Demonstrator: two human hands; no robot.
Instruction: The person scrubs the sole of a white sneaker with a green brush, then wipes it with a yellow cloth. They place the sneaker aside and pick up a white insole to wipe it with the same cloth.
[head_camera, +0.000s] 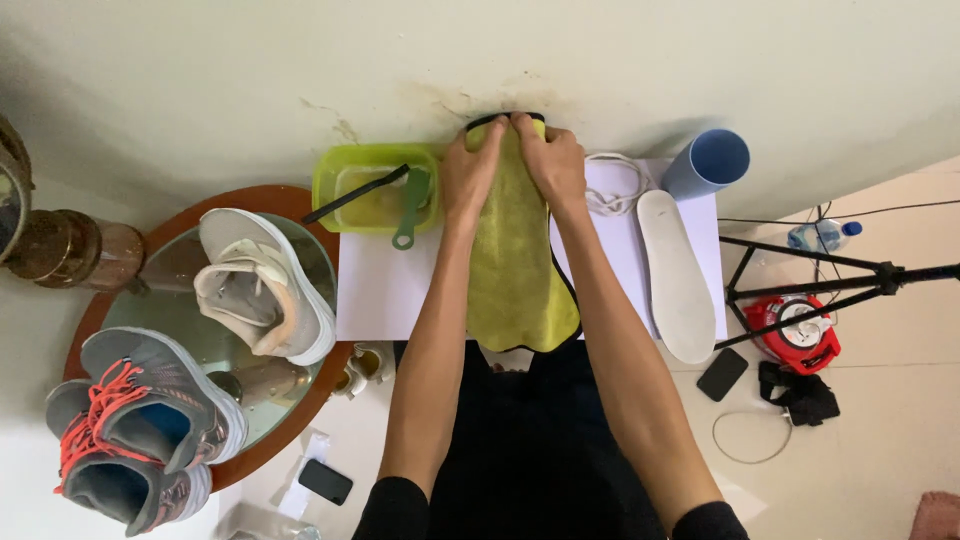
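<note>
Both my hands are up at the far edge of the white table (380, 290), right against the wall, and they're pinched on the same thing — the yellow cloth (520, 270). My left hand (472, 170) grips the cloth's top end from the left, my right hand (550, 160) from the right, fingers curled shut and thumbs nearly touching at the top, where a dark rounded shape peeks out above the cloth; what it is I can't tell.

The cloth runs straight away from me: its long axis goes from my lap up to the wall, near end hanging just over the table's front edge, far end bunched under my fingers. So it lies directly ahead, between my forearms, and neither hand is nearer — they sit side by side at the same end.

Off to my left, just beside my left hand, the green tub (375, 190) holds a green-handled brush (412, 210) and a black stick-like tool (355, 195). To my right lie white laces (615, 185), a white insole (678, 275) laid parallel to the cloth, and a blue cup (708, 162) on its side. Further left, a round mirror table (200, 330) carries a white sneaker (265, 285) and grey sneakers with red laces (130, 430).
</note>
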